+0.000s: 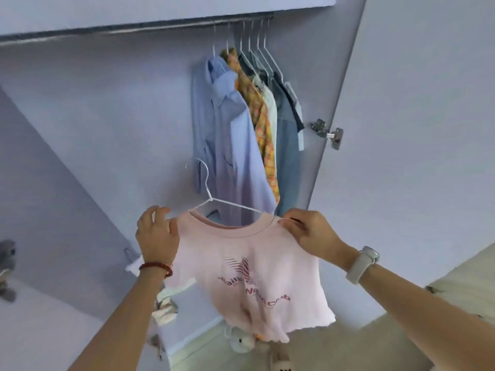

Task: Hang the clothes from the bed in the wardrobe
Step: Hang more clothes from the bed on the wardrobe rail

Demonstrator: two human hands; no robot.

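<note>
A pale pink T-shirt with red print hangs on a white wire hanger, held up in front of the open wardrobe. My left hand grips the shirt's left shoulder over the hanger's end. At the right shoulder, my right hand pinches the fabric and the hanger wire. The hanger's hook points up, free of the rail. Several shirts hang on white hangers at the rail's right end.
The wardrobe's open door stands on the right with a metal hinge. The left stretch of the rail is bare. A patterned cloth lies low in the wardrobe. A slipper sits on the floor below.
</note>
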